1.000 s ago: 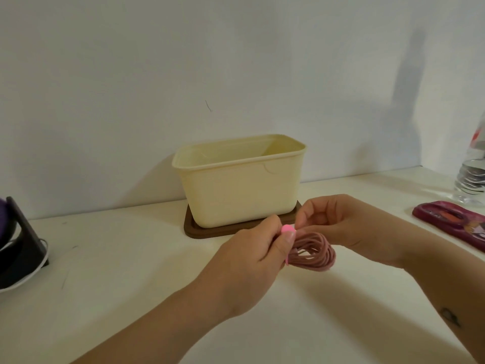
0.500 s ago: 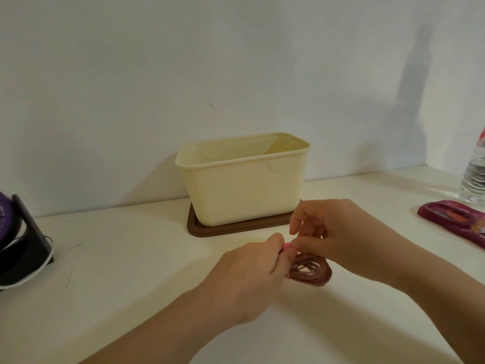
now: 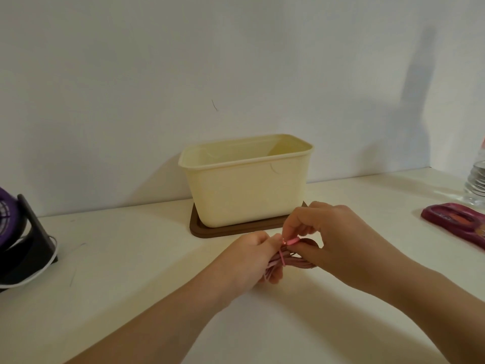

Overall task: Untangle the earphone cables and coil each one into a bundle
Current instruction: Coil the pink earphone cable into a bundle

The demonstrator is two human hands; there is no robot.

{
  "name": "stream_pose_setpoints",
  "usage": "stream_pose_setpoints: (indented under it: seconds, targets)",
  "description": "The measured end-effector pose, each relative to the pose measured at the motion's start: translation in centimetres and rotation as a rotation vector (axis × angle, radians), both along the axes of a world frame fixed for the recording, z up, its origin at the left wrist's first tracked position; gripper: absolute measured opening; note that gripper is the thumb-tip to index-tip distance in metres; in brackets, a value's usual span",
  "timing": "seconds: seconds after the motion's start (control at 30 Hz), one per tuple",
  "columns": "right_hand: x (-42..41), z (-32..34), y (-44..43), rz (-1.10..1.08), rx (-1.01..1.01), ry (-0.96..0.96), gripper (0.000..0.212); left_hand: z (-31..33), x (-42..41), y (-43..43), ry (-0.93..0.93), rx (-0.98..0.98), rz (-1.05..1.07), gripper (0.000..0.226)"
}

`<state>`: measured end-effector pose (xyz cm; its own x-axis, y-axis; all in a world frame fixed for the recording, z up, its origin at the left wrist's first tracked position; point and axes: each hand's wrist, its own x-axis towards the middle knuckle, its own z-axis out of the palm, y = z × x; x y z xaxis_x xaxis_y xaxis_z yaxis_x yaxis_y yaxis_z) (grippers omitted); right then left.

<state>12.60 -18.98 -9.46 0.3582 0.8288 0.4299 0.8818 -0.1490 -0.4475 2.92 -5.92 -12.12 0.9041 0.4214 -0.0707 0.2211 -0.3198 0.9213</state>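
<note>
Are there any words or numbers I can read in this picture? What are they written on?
There are no words, numbers or signs that can be read.
The water bottle is cut off by the picture edge, and no label text shows.
The dark red case has a blurred orange patch but no letters.
The cream box is plain.
The pink cable bundle is plain.

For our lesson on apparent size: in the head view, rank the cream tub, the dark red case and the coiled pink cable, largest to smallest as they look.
1. cream tub
2. dark red case, cut off by the frame edge
3. coiled pink cable, partly hidden, so its full size is unsure
</note>
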Motion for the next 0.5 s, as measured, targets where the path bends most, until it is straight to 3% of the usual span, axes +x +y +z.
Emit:
stream_pose_setpoints:
  seconds: [0.13, 0.23, 0.5]
  targets:
    - [-0.2, -0.4, 0.2, -0.017, 0.073, -0.079, 0.017, 0.1, 0.1, 0.0, -0.01, -0.036, 0.022, 0.032]
    - [-0.2, -0.8, 0.5, 0.026, 0.152, -0.115, 0.021, 0.5, 0.0, -0.3, -0.005, -0.12, 0.046, 0.029]
    - [-0.3, -1.1, 0.7, 0.086, 0.26, 0.026, 0.019, 1.0, -0.4, -0.9, -0.046, -0.712, 0.121, 0.019]
